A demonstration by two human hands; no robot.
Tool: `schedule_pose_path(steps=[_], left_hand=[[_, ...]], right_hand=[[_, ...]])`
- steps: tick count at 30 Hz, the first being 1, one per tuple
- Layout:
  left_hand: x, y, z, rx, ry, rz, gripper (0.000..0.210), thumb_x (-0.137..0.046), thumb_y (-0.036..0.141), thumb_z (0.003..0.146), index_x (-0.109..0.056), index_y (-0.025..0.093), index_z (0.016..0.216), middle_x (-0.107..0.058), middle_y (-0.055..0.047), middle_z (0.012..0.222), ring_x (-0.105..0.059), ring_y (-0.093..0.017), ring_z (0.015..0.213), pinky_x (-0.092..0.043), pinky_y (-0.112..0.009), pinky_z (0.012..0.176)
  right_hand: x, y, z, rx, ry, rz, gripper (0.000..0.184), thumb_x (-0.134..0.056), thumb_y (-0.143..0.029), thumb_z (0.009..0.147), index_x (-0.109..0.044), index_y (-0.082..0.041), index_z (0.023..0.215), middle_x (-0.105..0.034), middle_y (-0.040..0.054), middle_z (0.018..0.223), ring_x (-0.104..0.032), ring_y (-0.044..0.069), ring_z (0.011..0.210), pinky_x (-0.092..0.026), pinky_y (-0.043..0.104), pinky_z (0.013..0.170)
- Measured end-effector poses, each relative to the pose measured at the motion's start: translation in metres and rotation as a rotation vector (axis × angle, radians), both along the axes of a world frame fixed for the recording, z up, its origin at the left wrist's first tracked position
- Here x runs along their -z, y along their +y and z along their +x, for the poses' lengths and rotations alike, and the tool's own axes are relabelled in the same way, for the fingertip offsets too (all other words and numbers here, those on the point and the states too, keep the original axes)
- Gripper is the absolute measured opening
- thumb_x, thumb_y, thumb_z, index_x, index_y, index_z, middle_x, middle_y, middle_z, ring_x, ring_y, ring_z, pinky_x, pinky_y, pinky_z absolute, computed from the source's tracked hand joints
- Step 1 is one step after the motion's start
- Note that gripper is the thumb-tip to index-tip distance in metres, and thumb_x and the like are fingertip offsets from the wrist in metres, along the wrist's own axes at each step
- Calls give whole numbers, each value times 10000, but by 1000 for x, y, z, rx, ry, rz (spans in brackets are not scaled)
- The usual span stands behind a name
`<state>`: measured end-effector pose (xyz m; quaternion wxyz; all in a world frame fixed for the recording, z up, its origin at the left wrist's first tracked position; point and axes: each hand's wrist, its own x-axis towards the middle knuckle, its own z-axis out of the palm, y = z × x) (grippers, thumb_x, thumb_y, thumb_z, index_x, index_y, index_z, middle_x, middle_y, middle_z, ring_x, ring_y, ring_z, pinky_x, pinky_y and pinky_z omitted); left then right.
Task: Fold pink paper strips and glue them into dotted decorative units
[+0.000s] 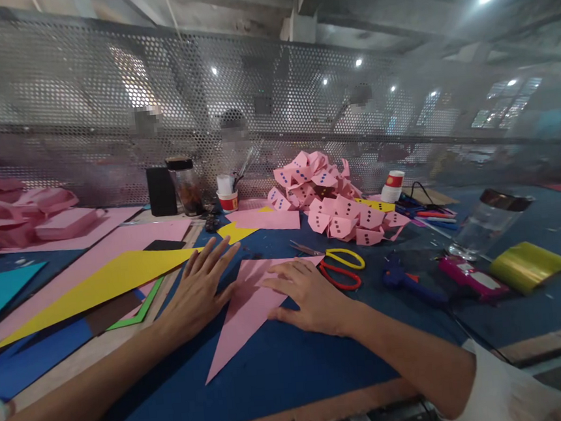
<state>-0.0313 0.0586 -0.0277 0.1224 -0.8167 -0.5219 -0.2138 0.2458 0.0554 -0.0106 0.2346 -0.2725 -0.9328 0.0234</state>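
A folded pink paper triangle (240, 335) lies on the blue tabletop in front of me, its long point toward the near edge. My right hand (305, 297) rests flat on its right part, fingers stretched out. My left hand (201, 286) is beside its upper left edge, fingers spread and thumb at the paper; whether the thumb presses on it I cannot tell. Neither hand grips anything. Just beyond my right hand lie scissors (342, 267) with one yellow and one red handle, blades partly at the paper's top corner. A flat pink paper strip (276, 220) lies farther back.
Pink folded pieces with dark dots (343, 218) are heaped at the back. Coloured sheets (95, 289) overlap at left. To the right are a blue glue gun (409, 284), a magenta object (470, 279), a yellow roll (531, 266) and a clear bottle (488, 222). A perforated metal screen (289, 85) stands behind.
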Motion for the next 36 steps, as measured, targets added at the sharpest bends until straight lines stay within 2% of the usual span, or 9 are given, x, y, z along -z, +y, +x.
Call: schedule_pose_path(steps=[6, 12, 19, 22, 28, 33, 36], left_hand=[[0, -3, 2, -29, -21, -5, 747, -482, 538, 962, -176, 264, 1585, -213, -115, 1660, -117, -314, 1535, -162, -570, 1209], [-1, -5, 4, -36, -19, -18, 804, -471, 592, 949, -123, 260, 1593, -196, -133, 1662, -110, -320, 1535, -164, -573, 1202], [-2, -5, 6, -39, -29, -22, 828, -486, 597, 940, -99, 270, 1595, -172, -122, 1670, -98, -336, 1534, -148, -592, 1202], [-5, -6, 7, -19, -58, -17, 829, -500, 578, 940, -86, 283, 1595, -124, -113, 1679, -81, -349, 1534, -180, -592, 1197], [-10, -8, 9, 16, -111, -42, 830, -518, 564, 936, -57, 344, 1591, -10, -76, 1692, -108, -374, 1525, -261, -599, 1172], [-9, -9, 8, 14, -114, -64, 859, -537, 582, 918, -59, 345, 1590, 3, -78, 1691, -92, -385, 1525, -256, -614, 1169], [-10, -10, 9, 15, -122, -60, 857, -540, 578, 916, -58, 352, 1588, -19, -87, 1688, -124, -389, 1519, -274, -615, 1159]], right_hand=[[-2, -2, -1, 61, -20, 5, 607, -502, -620, 942, -459, -306, 1459, -445, 78, 1531, -353, 293, 1429, -184, 622, 1181], [-2, -1, -1, 91, -45, 10, 698, -472, -665, 930, -353, -321, 1526, -331, 53, 1607, -234, 321, 1491, -119, 672, 1185], [-1, -1, -1, 93, -64, -3, 787, -472, -723, 890, -284, -345, 1553, -246, 48, 1640, -159, 358, 1509, -102, 720, 1164], [-1, -1, -1, 104, -70, -21, 802, -469, -736, 881, -266, -357, 1558, -191, 41, 1656, -138, 371, 1512, -99, 730, 1157], [-2, -2, -1, 114, -70, 1, 848, -520, -738, 851, -257, -360, 1563, -203, 78, 1650, -163, 389, 1503, -182, 730, 1138], [-2, -2, -1, 124, -88, -37, 864, -508, -754, 846, -242, -359, 1567, -149, 69, 1664, -118, 386, 1514, -153, 730, 1143], [-1, 0, -1, 128, -84, -34, 871, -510, -754, 846, -222, -366, 1570, -166, 67, 1660, -125, 379, 1513, -139, 724, 1149]])
